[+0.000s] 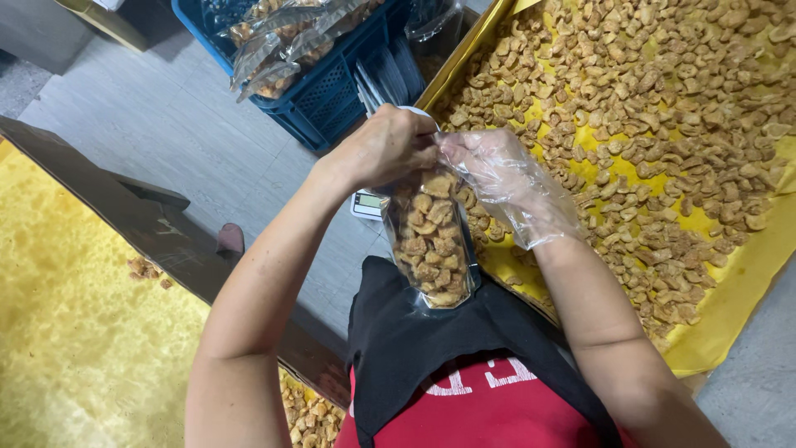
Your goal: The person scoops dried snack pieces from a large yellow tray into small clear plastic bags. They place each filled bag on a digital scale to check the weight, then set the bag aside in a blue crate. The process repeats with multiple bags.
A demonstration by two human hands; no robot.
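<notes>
The fingers (414, 153) of both hands, the bare left hand (385, 149) and the gloved right hand (506, 187), pinch the top of 1 clear bag (429, 241) already full of fried snacks, held above the lap, apparently not yet sealed, while many snacks (655, 99) remain on the yellow tray (730, 323).

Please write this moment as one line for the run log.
left hand: bare, grips bag top | right hand: gloved, pinches bag top | clear bag: full of fried snacks, upright | tray: snacks spread

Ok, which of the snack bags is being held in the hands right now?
The clear bag of fried snacks over the lap, pinched at its top by both hands; the other filled bags lie in the blue crate.
</notes>
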